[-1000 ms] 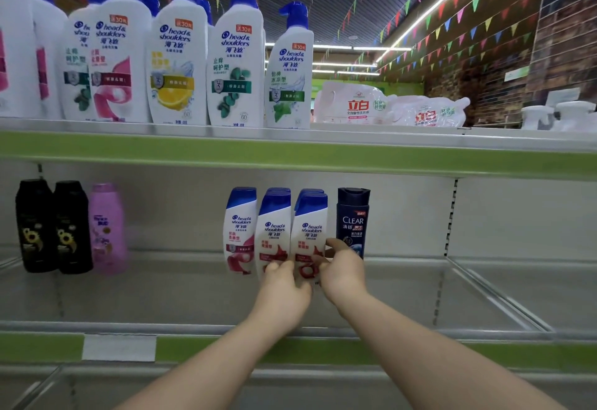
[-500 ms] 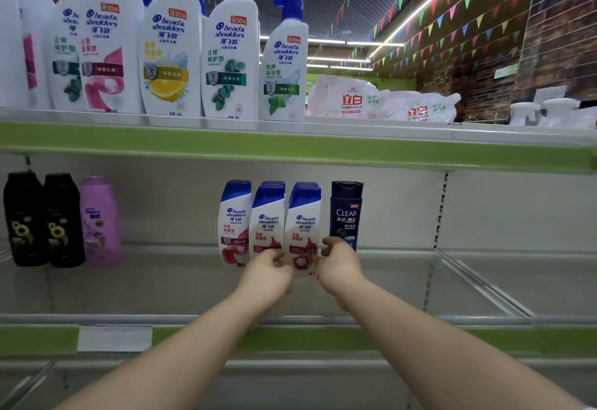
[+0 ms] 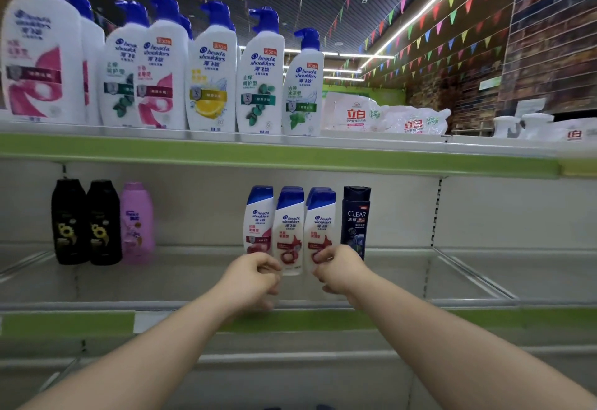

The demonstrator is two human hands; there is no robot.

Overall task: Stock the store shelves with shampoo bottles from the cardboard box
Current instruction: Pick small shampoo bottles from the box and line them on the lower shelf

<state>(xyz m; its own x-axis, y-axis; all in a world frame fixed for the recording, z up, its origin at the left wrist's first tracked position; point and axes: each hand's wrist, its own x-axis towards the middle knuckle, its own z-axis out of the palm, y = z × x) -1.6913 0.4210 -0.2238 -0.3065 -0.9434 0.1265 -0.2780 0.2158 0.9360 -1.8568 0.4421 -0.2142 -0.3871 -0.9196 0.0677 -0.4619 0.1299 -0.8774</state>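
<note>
Three small white Head & Shoulders shampoo bottles with blue caps stand on the middle shelf (image 3: 193, 280): left bottle (image 3: 259, 219), middle bottle (image 3: 289, 232) and right bottle (image 3: 320, 225), with more caps just behind them. My left hand (image 3: 255, 277), fingers curled and blurred, is at the middle bottle's lower left edge; that bottle's base shows in full. My right hand (image 3: 342, 267) pinches the bottom of the right bottle and hides its base. The cardboard box is out of view.
A dark CLEAR bottle (image 3: 355, 219) stands just right of the group. Two black bottles (image 3: 85, 222) and a pink one (image 3: 137, 222) stand at the left. Large pump bottles (image 3: 211, 80) and detergent pouches (image 3: 384, 117) fill the top shelf. A wire divider (image 3: 475, 274) crosses the shelf at right.
My left hand has slid left and back off the middle bottle's base. My right hand stays at the right bottle. The camera has tilted, so the shelves sit lower in view.
</note>
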